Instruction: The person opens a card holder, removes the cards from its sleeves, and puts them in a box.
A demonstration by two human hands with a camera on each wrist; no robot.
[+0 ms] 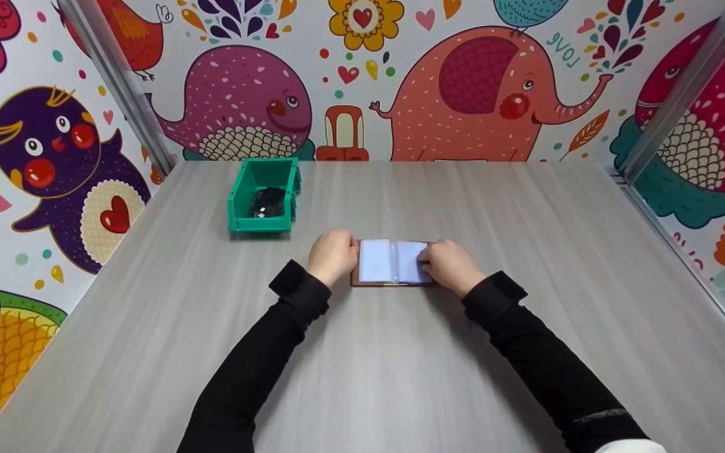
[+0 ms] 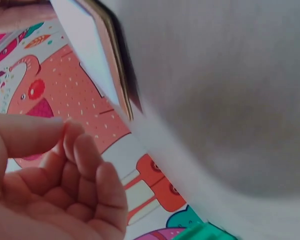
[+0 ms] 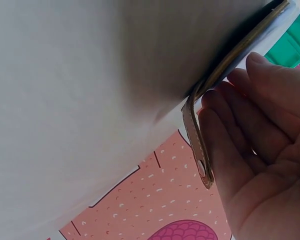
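A small brown card holder [image 1: 355, 277] lies spread open on the table, its pale clear-sleeved pages [image 1: 376, 261] facing up. At its right side is my right hand [image 1: 454, 264], the thumb over the page and curled fingers [image 3: 240, 112] gripping at the cover's edge. A stitched strap with a snap [image 3: 197, 145] hangs from that edge in the right wrist view. My left hand [image 1: 333, 257] is beside the left edge. In the left wrist view its fingers [image 2: 110, 195] are curled and the thumb meets the forefinger, with nothing visible between them, apart from the holder.
A green open-front bin [image 1: 263, 224] stands at the back left of the grey table [image 1: 400, 377], with a dark shiny item [image 1: 268, 202] inside. Printed cartoon panels [image 1: 463, 94] wall the back and sides, with metal posts [image 1: 683, 88] at the corners.
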